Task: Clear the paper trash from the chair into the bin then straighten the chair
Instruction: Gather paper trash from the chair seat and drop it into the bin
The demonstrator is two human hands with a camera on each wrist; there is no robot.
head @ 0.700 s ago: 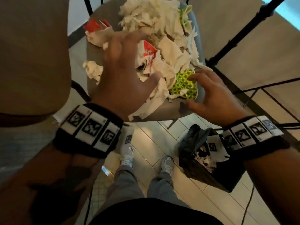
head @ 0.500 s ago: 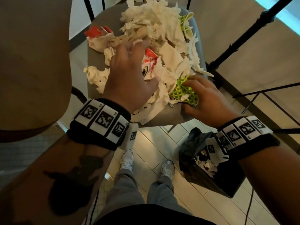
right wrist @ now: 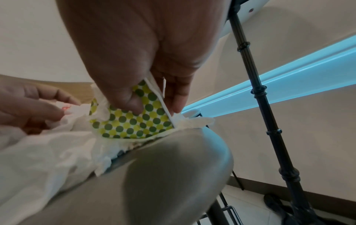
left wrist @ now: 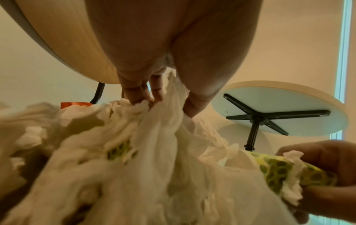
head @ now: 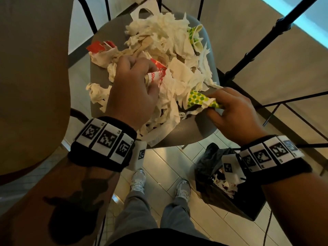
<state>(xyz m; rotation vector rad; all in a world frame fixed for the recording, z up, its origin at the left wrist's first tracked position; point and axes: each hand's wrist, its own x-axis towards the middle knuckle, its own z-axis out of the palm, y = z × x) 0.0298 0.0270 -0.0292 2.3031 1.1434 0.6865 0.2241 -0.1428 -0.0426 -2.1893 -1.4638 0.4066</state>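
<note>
A heap of crumpled white napkins and torn wrappers covers the grey chair seat. My left hand lies on the middle of the heap, fingers curled round white tissue and a red-and-white wrapper. At the seat's right front edge my right hand pinches a flattened green-dotted paper cup together with a shred of tissue; the cup sits between thumb and fingers. A black-lined bin with paper in it stands on the floor, below my right wrist.
A wooden chair back or table edge fills the left. Black tripod legs and metal frames stand to the right of the chair. A second dotted cup lies at the heap's far side. My feet stand on the tiled floor before the chair.
Both hands came down onto the heap and closed. The left went from spread fingers to gripping tissue and the red wrapper; the right took hold of the dotted cup and tilted it up.
</note>
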